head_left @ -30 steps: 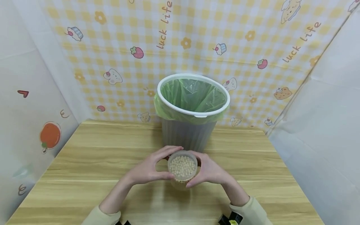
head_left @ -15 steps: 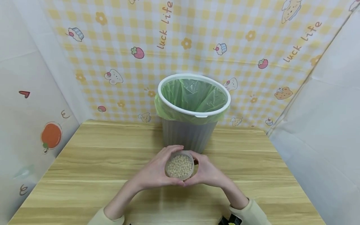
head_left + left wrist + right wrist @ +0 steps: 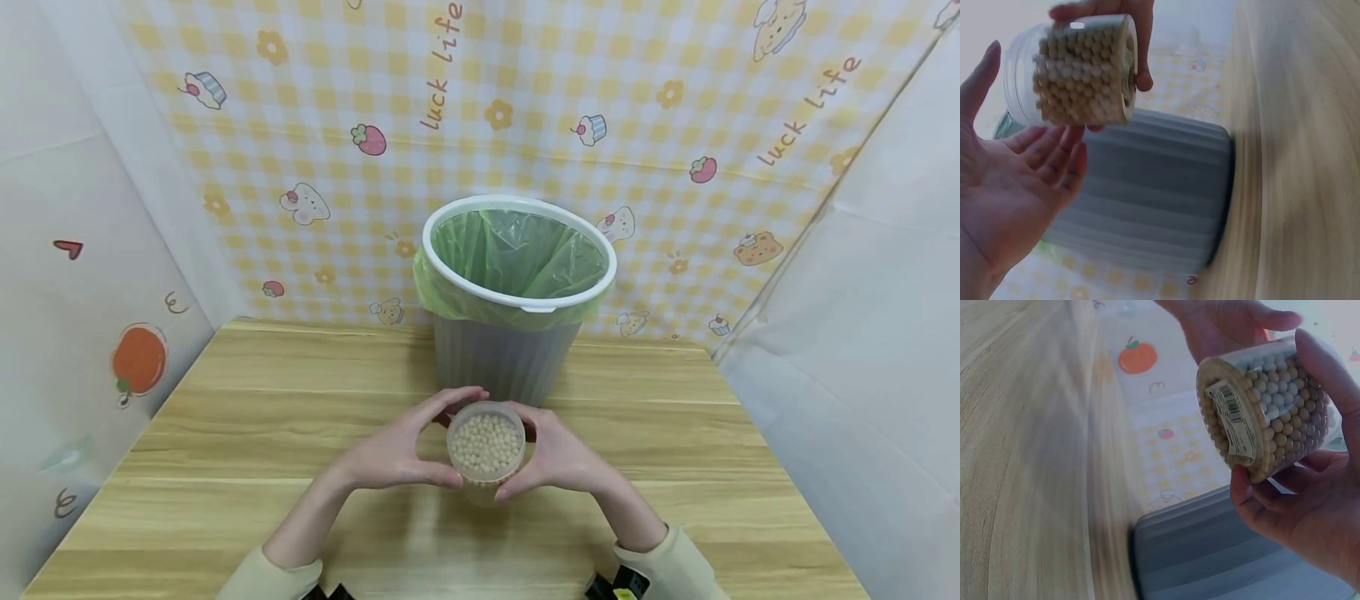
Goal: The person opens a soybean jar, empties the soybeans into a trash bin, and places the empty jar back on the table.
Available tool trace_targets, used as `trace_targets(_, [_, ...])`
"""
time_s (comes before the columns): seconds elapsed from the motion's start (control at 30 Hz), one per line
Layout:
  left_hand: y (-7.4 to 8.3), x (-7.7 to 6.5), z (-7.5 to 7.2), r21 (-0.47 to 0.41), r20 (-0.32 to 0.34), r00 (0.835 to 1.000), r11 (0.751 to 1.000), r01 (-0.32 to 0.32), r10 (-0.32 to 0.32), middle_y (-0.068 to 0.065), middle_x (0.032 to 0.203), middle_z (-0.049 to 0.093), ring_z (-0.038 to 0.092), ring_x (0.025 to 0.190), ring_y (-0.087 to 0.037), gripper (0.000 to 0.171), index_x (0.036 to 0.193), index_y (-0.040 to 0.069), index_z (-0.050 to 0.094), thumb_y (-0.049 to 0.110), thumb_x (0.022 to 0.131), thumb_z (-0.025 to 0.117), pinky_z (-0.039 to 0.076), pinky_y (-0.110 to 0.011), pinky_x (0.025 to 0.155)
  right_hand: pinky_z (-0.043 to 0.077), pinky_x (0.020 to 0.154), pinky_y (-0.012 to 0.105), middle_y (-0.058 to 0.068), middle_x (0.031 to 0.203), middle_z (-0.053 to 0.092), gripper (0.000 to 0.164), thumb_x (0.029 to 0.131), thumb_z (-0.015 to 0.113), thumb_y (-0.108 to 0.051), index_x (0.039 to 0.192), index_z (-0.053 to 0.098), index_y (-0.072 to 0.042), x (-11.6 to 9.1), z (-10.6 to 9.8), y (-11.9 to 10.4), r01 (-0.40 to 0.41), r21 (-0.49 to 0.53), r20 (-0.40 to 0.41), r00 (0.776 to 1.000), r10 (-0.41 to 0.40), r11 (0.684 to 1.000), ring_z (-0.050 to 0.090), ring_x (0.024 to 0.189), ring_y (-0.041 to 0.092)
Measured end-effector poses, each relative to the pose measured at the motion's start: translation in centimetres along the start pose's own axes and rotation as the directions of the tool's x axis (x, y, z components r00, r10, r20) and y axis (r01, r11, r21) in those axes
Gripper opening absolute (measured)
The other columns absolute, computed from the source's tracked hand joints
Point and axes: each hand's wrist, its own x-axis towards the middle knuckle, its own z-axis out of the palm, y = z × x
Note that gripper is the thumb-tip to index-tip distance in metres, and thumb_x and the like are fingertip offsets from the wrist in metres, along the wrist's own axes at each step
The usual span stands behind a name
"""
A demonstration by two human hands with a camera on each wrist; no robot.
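Note:
A clear round jar (image 3: pixel 487 446) filled with small beige beads is held up above the table. My right hand (image 3: pixel 558 454) grips it from the right, thumb on the near side and fingers around the far side. My left hand (image 3: pixel 397 450) is spread around the jar's left side, its thumb apart from the wall in the left wrist view. There the left fingers (image 3: pixel 1047 150) lie behind the jar, loosely bent; whether they touch it I cannot tell. In the right wrist view a white barcode label (image 3: pixel 1233 419) shows on the jar's base.
Just beyond the hands stands a grey ribbed bin (image 3: pixel 498 350) with a white rim and a green bag liner (image 3: pixel 517 250). Behind it hangs a yellow checked cloth (image 3: pixel 315 125). White sheets flank the wooden table (image 3: pixel 285 417) left and right.
Half a second ago my left hand wrapped closely around the jar, which sat slightly further left. Now that hand has loosened and drawn back left, and the jar has shifted right with my right hand.

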Motion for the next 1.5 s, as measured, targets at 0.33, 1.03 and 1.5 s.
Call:
trace_targets(0.33, [-0.3,-0.1,0.1,0.031,0.034,0.999,0.999,-0.043,0.042,0.005,0.151,0.052,0.053,0.127,-0.011,0.088,0.156,0.025,0.042,0.027,0.081,0.087,0.046,-0.034,0.109,0.051,0.106,0.032,0.006,0.137,0.066,0.093,0.065,0.099,-0.017,0.146,0.054,-0.016,0.0,0.0,0.3,0.087,0.015,0.122,0.989,-0.089,0.996,0.061,0.124,0.012])
trace_targets(1.03, [1.2,0.6,2.5,0.301,-0.177,0.983,0.953,0.009,0.047,0.007,0.162,0.041,0.039,0.151,-0.021,0.096,0.152,0.023,0.041,0.049,0.073,0.090,0.042,-0.059,0.116,0.056,0.090,0.028,0.000,0.127,0.068,0.091,0.063,0.099,-0.032,0.142,0.056,-0.014,-0.2,1.3,-0.9,-0.017,-0.243,-0.141,0.990,-0.018,0.970,0.063,0.108,0.011])
trace_targets(1.5, [2.3,1.2,3.7,0.378,-0.446,0.895,0.910,0.171,0.017,-0.003,0.137,0.062,0.061,0.122,-0.018,0.094,0.146,0.014,0.048,0.055,0.072,0.088,0.056,-0.044,0.096,0.057,0.088,0.033,0.000,0.125,0.064,0.092,0.060,0.099,-0.041,0.136,0.054,-0.013,0.1,2.6,-0.9,-0.007,-0.492,-0.361,0.912,-0.196,0.870,0.057,0.110,0.013])
